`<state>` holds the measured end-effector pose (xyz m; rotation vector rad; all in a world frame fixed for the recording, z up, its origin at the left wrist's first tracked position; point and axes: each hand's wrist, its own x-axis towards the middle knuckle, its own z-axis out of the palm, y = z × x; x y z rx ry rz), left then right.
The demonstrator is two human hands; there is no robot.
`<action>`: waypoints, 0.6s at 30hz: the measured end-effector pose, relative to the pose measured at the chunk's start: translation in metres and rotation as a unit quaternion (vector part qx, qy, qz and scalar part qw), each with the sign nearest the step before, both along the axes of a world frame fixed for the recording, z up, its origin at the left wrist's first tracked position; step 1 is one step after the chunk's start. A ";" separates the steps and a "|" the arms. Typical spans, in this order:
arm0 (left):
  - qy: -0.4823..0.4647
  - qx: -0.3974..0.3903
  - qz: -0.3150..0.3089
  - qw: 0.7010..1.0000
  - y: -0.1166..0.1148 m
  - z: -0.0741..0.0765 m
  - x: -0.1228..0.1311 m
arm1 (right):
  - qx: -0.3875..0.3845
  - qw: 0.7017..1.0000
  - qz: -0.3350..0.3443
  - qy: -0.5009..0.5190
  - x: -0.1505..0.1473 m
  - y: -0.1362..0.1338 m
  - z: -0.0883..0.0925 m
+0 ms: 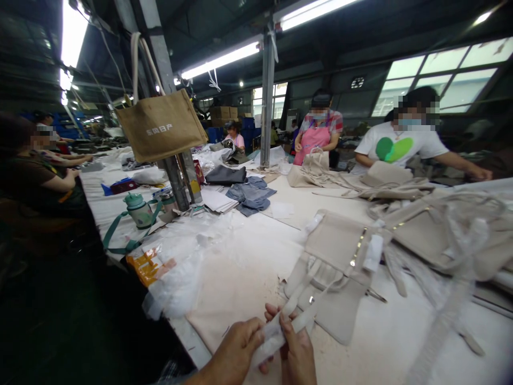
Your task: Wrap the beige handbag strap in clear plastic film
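Near the bottom middle, my left hand [242, 342] has its fingers closed on a whitish translucent wrap around a bag strap [272, 326]. My right hand [294, 337] pinches the same strap with the thumb on top, just beside the left. From there the strap [298, 291] runs up to a beige leather bag [339, 240], which lies flat on the table with its flap spread. Gold-coloured hardware [358, 247] shows on the bag, and white wrapping [373, 252] covers its right side. Parts of the strap under my fingers are hidden.
Clear plastic bags [180, 256] and an orange packet [150, 264] lie left, near a green bottle [138, 210]. A brown tote [162, 125] hangs from a post [176, 176]. More beige bags [460, 230] are heaped right. Co-workers [318, 131] stand across the table [248, 240].
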<state>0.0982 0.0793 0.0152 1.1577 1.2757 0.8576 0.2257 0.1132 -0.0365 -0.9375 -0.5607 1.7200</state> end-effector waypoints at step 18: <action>0.110 0.009 0.015 0.994 0.022 -0.012 0.003 | -0.032 0.999 -0.004 0.014 0.023 0.021 -0.017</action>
